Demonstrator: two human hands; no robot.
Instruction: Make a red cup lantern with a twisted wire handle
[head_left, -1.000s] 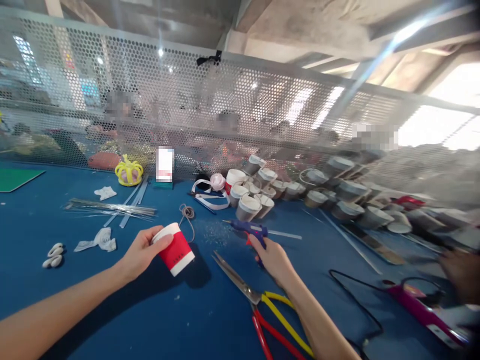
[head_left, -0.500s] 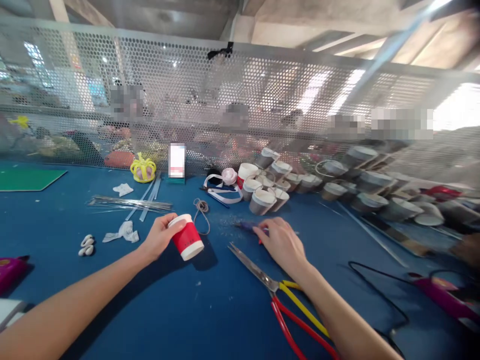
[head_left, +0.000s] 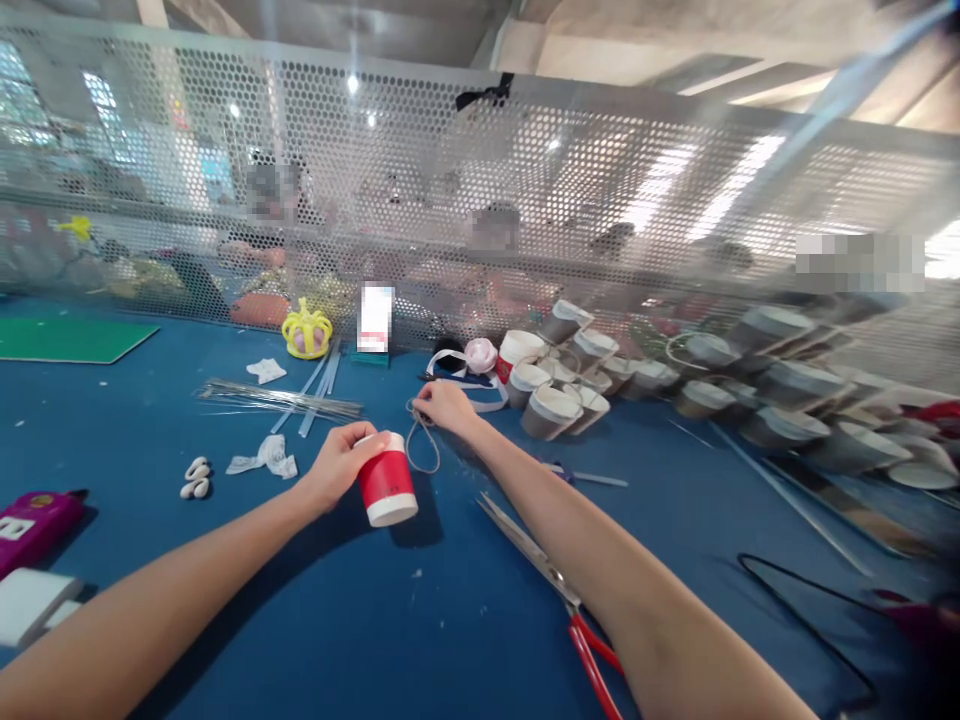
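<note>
My left hand (head_left: 346, 462) is wrapped round a red paper cup (head_left: 388, 482) with white bands at both ends, held tilted just over the blue tabletop. To the right of it, my right hand (head_left: 448, 406) pinches the far end of a thin grey-beige cord (head_left: 426, 462), whose loop lies on the table. Under my right forearm lie large scissors (head_left: 536, 550) with red showing at the handles; the arm hides part of them. A dark blue tool with a pale stick (head_left: 600, 479) is also partly covered by that forearm.
Stacked grey cups (head_left: 551, 412) stand at the back right, before a perforated metal screen (head_left: 420, 190). Wires (head_left: 300, 400), white fabric bows (head_left: 268, 458), a yellow crown-shaped piece (head_left: 307, 332) and a phone (head_left: 375, 318) lie left and centre. A purple tool (head_left: 37, 525) sits far left.
My right hand has left the dark blue tool and moved left and away from me to the cord. My left hand still holds the cup, now turned more upright. The view has shifted slightly.
</note>
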